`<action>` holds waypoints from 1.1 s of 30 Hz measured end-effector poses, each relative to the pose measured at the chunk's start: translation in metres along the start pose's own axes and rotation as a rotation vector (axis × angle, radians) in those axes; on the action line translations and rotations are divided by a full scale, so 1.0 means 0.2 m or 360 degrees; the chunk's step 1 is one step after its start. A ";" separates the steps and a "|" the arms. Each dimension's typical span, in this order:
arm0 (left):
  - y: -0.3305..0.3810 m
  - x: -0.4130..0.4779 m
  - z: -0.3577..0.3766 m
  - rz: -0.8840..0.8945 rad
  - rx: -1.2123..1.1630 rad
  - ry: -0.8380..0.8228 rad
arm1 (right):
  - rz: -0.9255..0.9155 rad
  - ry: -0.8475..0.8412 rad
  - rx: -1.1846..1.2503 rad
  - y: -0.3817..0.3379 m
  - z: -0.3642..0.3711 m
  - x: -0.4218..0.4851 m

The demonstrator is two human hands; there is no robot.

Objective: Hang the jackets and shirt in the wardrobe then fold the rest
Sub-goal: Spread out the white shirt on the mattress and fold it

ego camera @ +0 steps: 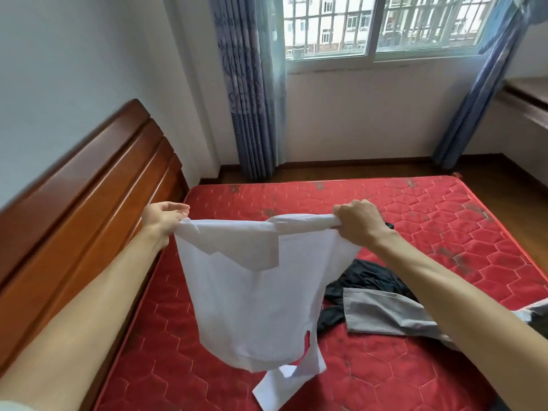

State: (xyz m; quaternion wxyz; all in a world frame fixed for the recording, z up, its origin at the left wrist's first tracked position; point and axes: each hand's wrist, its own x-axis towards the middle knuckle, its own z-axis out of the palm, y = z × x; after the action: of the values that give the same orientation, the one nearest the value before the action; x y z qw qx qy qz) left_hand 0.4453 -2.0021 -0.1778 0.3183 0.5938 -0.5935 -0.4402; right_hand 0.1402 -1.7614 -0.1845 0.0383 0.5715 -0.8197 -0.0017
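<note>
Both bare forearms are reaching over the red quilted mattress, left hand pinching and right hand fisting the white cotton shirt by its shoulders, likely readying it for a hanger.

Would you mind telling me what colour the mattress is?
Red, quilted in a hexagon pattern, with some dark smudges; the mattress shows in the head view.

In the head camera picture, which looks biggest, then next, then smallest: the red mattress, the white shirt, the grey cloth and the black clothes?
1. red mattress
2. white shirt, though it is held up nearer the camera, which makes it look bigger
3. grey cloth and black clothes: alike, each partly hidden, so unranked
</note>
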 end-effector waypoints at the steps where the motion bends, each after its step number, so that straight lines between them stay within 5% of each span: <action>1: 0.05 0.04 -0.02 0.0006 -0.0078 0.0020 | 0.0056 0.0085 0.0034 0.00 -0.05 0.07; 10: 0.62 0.30 -0.29 0.0268 -0.0491 0.0343 | 0.0073 0.0823 0.0214 -0.06 -0.61 0.59; 14: 0.78 0.37 -0.42 0.0377 -0.0751 0.0257 | -0.0014 0.1186 0.0370 -0.08 -0.76 0.63; 17: 0.69 0.40 -0.47 0.0356 -0.0644 0.0205 | -0.0152 0.1221 0.0447 -0.11 -0.71 0.54; 20: 0.41 0.36 -0.45 0.0277 -0.0425 0.0125 | -0.0308 0.1089 0.0434 -0.14 -0.47 0.40; 27: -0.62 0.04 -0.21 -0.0163 -0.0348 -0.0094 | -0.0391 0.0283 0.0427 -0.24 0.48 -0.06; 33: -1.70 -0.21 0.06 -0.0710 -0.0122 -0.0359 | -0.0035 -0.0147 0.0498 -0.37 1.47 -0.57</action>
State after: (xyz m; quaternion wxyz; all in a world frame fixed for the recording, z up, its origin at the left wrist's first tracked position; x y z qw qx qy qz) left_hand 0.5828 -1.9274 -0.4824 0.1672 0.6449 -0.4623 -0.5852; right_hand 0.2304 -1.6927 -0.4876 -0.0890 0.5786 -0.8046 0.0991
